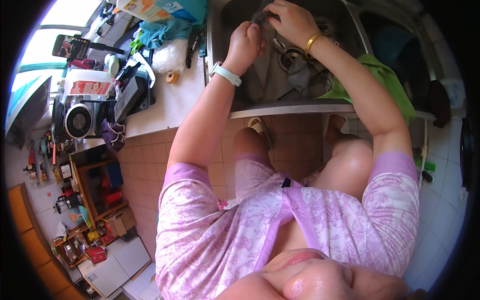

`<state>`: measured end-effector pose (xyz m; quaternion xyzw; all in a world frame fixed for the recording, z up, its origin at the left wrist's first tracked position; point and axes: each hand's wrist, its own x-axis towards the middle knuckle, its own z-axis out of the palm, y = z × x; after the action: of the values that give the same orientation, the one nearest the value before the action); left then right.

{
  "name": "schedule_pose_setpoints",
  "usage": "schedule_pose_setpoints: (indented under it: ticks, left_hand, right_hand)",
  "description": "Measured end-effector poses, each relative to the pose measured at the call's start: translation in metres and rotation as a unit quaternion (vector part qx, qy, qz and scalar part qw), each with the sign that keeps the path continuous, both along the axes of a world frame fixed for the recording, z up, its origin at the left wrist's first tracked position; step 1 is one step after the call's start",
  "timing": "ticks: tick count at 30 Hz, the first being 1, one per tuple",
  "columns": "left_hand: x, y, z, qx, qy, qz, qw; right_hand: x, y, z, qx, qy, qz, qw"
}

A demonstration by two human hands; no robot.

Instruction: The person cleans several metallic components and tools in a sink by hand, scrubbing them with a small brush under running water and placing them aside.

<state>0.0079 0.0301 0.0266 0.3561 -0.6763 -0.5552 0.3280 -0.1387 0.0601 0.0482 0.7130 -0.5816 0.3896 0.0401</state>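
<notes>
Over the far part of a stainless steel sink basin (247,80), my two hands are close together. My left hand (243,47), with a pale watch at its wrist, grips a slim greyish utensil (257,18) whose kind I cannot make out. In my right hand (294,22), above a gold bracelet, is a dark scouring pad (271,15), apparently metal wool, pressed near that utensil. Below them in the basin lie a spoon (279,45), a round metal dish (285,60) and a greyish crumpled piece (298,73). My right forearm partly hides the basin.
A green cloth (378,80) hangs over the sink divider and front rim. Right of it is a second basin (390,45). On the left counter (176,101) are a teal cloth (165,32), a plastic bag (170,56), a tape roll (171,77) and a phone on a stand (69,47).
</notes>
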Motion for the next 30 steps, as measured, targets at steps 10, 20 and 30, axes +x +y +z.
schedule_pose_setpoints:
  ticks: [10,20,30]
  left_hand:
    - [0.0,0.001,0.001,0.028,-0.015,0.01,0.999]
    - [0.001,0.001,0.003,0.036,-0.004,0.004,0.999]
    - [0.004,-0.004,0.0,0.056,0.026,0.006,0.998]
  right_hand:
    - [0.003,0.002,0.0,-0.019,0.001,0.006,1.0]
    - [-0.003,-0.001,-0.012,0.041,-0.003,0.073,0.997]
    - [-0.013,0.003,0.013,-0.04,-0.053,-0.031,0.997]
